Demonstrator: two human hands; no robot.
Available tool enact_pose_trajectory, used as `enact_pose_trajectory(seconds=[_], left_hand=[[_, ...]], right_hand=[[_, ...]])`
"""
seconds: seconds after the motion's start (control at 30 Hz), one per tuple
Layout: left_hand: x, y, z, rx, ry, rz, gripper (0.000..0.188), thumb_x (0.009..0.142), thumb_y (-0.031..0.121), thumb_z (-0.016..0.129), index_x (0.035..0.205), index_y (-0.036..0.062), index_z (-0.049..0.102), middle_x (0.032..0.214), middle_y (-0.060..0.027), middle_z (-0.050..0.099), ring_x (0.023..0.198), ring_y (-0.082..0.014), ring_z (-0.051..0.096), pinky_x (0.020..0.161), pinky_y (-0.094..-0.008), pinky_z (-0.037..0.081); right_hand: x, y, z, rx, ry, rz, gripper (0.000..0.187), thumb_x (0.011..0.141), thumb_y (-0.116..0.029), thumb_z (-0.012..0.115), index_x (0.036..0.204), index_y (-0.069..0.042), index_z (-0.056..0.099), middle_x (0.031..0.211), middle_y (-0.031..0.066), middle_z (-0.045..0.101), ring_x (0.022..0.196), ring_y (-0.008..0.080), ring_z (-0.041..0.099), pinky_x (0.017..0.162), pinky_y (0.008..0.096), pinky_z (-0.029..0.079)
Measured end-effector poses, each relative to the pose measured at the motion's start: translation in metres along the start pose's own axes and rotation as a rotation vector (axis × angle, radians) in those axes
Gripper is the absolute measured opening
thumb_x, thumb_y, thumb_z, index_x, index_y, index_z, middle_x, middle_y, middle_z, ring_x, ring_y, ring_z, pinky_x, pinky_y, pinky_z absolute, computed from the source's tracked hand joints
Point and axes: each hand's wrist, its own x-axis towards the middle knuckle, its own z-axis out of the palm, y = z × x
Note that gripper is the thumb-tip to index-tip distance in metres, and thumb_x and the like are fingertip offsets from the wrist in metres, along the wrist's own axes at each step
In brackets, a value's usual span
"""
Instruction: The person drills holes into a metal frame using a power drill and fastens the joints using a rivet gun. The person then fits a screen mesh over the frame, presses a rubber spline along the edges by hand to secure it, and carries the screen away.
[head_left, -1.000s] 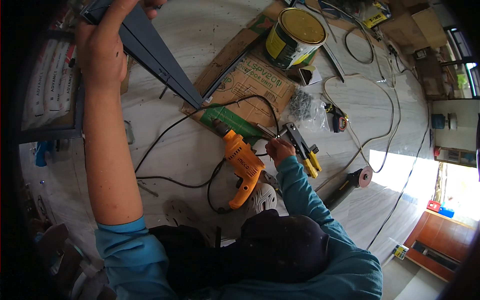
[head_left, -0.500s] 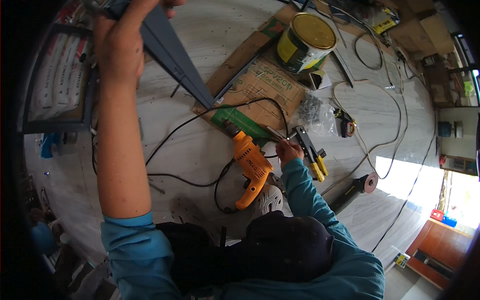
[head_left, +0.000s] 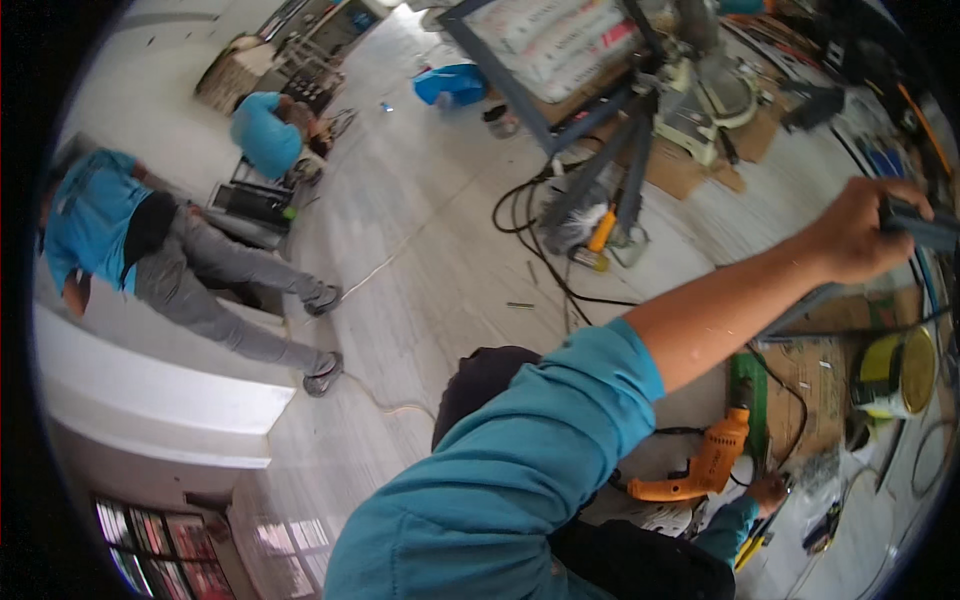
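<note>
Under everything spreads the pale, veined floor, and on your left a co-worker in a blue shirt stands, with another person bent low farther off. Near the lower right you have a sheet of cardboard; the dark grey bar is raised at the right edge of your view, its far end cut off. A tin with a yellow label stands by the cardboard, and the orange drill lies at its green edge. Your left hand is wrapped firmly round the bar; your right hand is low, beside a yellow-handled tool, and you cannot tell whether its fingers grasp anything
</note>
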Motion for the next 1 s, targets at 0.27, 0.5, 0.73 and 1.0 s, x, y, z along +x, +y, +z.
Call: enact_pose_trajectory(seconds=[0.27, 0.5, 0.73, 1.0], left_hand=[[0.022, 0.013, 0.025, -0.008, 0.031, 0.124, 0.022, 0.072, 0.006, 0.058, 0.093, 0.0051, 0.06, 0.061, -0.0008, 0.055, 0.052, -0.008, 0.05, 0.048, -0.0279, 0.04], [0.015, 0.02, 0.009, -0.017, 0.011, 0.029, 0.025, 0.071, 0.002, 0.056, 0.096, 0.0057, 0.058, 0.056, 0.0007, 0.052, 0.047, -0.009, 0.048, 0.045, -0.029, 0.038], [0.018, 0.003, 0.021, 0.142, 0.048, 0.151, 0.028, 0.069, 0.001, 0.055, 0.095, 0.0106, 0.054, 0.07, -0.0003, 0.05, 0.06, -0.0113, 0.047, 0.058, -0.0288, 0.04], [0.012, -0.008, 0.033, -0.041, 0.05, 0.012, 0.04, 0.073, -0.001, 0.054, 0.109, 0.0152, 0.046, 0.078, -0.003, 0.047, 0.063, -0.0131, 0.047, 0.058, -0.031, 0.04]], right_hand=[[-0.009, -0.077, -0.013, 0.257, -0.123, -0.17, 0.035, 0.09, -0.039, 0.055, 0.112, -0.011, 0.057, 0.115, 0.0058, 0.06, 0.106, 0.0187, 0.056, 0.092, 0.0361, 0.042], [-0.009, -0.11, -0.027, 0.443, -0.223, -0.265, 0.038, 0.089, -0.04, 0.055, 0.113, -0.011, 0.057, 0.115, 0.0059, 0.061, 0.105, 0.0189, 0.056, 0.09, 0.0364, 0.043], [-0.048, -0.182, -0.008, 0.707, -0.431, -0.4, 0.04, 0.089, -0.042, 0.055, 0.114, -0.01, 0.056, 0.114, 0.0061, 0.061, 0.103, 0.019, 0.057, 0.088, 0.0368, 0.044], [-0.08, -0.235, 0.008, 1.028, -0.658, -0.503, 0.043, 0.089, -0.044, 0.055, 0.115, -0.009, 0.055, 0.113, 0.0062, 0.061, 0.101, 0.0192, 0.057, 0.085, 0.0371, 0.045]])
